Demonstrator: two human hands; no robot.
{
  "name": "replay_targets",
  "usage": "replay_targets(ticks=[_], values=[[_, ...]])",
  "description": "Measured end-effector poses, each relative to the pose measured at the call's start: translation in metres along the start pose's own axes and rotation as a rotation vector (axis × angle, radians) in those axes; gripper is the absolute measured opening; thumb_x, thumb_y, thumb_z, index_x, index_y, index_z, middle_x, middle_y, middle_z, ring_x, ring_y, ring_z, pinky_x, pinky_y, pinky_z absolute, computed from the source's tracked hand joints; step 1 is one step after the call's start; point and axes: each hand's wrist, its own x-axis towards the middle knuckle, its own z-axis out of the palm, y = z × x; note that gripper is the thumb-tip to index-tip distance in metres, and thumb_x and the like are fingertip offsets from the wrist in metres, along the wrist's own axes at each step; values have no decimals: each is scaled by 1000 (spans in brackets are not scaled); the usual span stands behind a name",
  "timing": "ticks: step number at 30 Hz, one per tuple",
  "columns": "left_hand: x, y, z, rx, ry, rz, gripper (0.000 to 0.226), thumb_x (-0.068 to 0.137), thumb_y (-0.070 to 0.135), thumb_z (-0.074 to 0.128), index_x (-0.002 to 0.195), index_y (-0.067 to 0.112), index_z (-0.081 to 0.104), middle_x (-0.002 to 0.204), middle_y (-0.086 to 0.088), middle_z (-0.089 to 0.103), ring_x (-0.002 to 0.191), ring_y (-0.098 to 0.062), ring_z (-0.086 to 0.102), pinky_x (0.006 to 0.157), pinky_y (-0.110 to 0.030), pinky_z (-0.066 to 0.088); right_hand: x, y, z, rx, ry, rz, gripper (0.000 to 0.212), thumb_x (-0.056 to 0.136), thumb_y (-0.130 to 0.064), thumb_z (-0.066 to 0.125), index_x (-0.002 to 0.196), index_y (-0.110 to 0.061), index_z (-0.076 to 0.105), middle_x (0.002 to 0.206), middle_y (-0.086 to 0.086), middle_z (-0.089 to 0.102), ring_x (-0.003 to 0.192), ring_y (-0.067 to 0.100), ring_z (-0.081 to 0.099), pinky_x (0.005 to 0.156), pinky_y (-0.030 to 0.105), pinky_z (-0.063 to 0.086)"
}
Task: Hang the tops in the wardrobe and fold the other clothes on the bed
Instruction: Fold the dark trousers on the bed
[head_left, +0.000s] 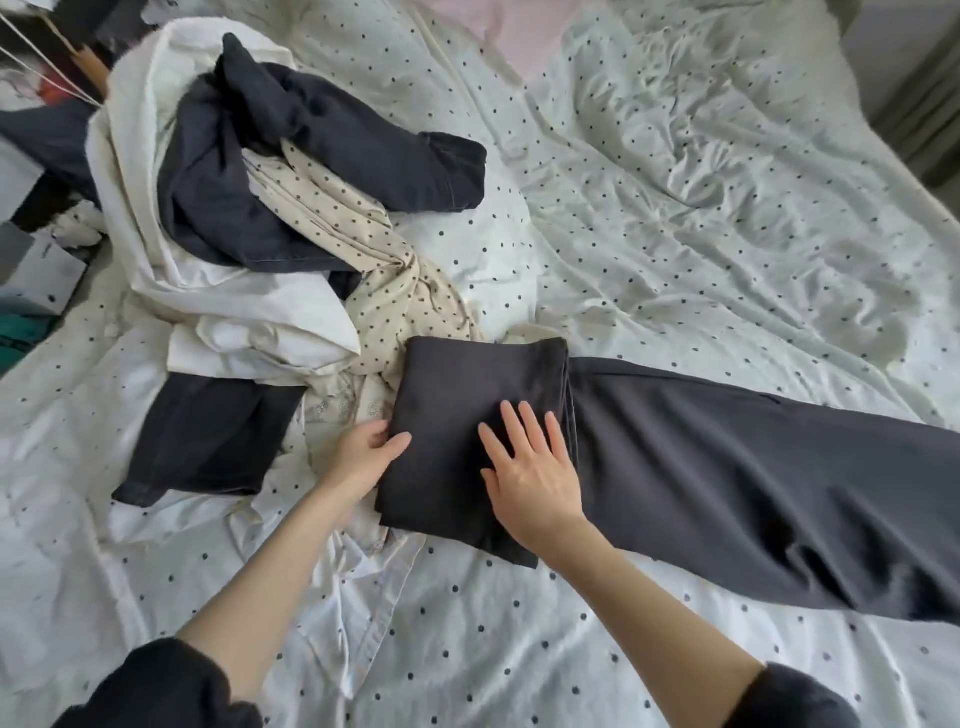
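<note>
Dark grey trousers (727, 467) lie across the bed, their left end folded over into a flat panel (457, 410). My right hand (535, 467) presses flat on that folded panel with fingers spread. At the panel's left edge my left hand (363, 447) has its thumb on top of the cloth and its fingers hidden beneath the edge. To the left lies a heap of clothes: a white garment (156, 218), a dark navy garment (291, 135), a cream dotted piece (363, 249) and another dark piece (208, 441).
The bed (727, 208) has a rumpled white cover with small dark dots. A white shirt (363, 587) lies under my left forearm. Clutter and thin rods show past the bed's left edge (47, 67).
</note>
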Motion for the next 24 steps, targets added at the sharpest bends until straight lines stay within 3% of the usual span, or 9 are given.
replay_targets(ticks=[2,5,9,11,14,17,19,21,24], values=[[-1,-2,-5,-39,-72,-33,21,91,6,59,110,-1,62,110,-17,67,102,-31,63,84,-36,48,-6,3,5,11,-7,0,51,98,-29,42,146,-14,31,156,14,17,145,30,11,116,44,-1],[-3,3,-11,-98,-90,-25,23,88,-2,59,111,-2,62,109,-16,67,99,-28,64,90,-38,50,-17,9,-1,47,30,-38,47,87,-20,63,131,-8,54,143,18,43,134,33,39,112,47,24],[-29,21,-21,-161,-119,54,25,87,-4,58,104,13,66,99,-1,72,88,-14,66,72,-24,50,-32,25,-13,164,-92,-75,44,100,-21,38,144,-14,37,157,4,17,146,18,10,116,26,-4],[-43,35,-25,-149,-138,118,28,88,-1,58,98,23,68,94,6,74,89,-13,66,75,-27,48,-35,29,-19,378,-100,11,38,101,-16,37,137,-15,48,153,0,29,144,13,18,114,17,3],[-70,74,-17,-126,-176,246,31,87,1,60,100,28,68,91,9,74,85,-7,66,72,-22,47,-46,36,-51,861,-24,308,29,98,-14,45,117,-20,66,126,-9,60,125,5,48,100,8,30],[-99,115,16,-96,-219,378,38,84,-3,61,86,34,66,76,15,72,67,4,64,55,-10,46,-61,62,-84,1433,-57,547,26,96,-20,51,91,-32,73,99,-15,71,96,3,66,89,21,51],[-114,135,47,-48,-249,434,40,83,-1,63,84,39,63,75,11,69,65,0,62,54,-11,47,-71,87,-97,1659,-64,661,17,95,-28,53,102,-24,68,110,-3,68,101,17,66,91,37,52],[-128,149,95,36,-271,489,33,83,2,63,96,32,65,75,6,62,66,-7,58,59,-17,49,-87,121,-104,1785,-31,718,29,97,-35,47,115,-17,60,118,3,63,106,24,63,90,45,51],[-139,151,166,253,-238,569,39,85,17,64,123,23,61,77,11,61,73,-9,58,80,-26,49,-104,159,-103,1827,28,734,39,99,-42,38,125,-17,53,122,3,62,106,23,63,83,41,51]])
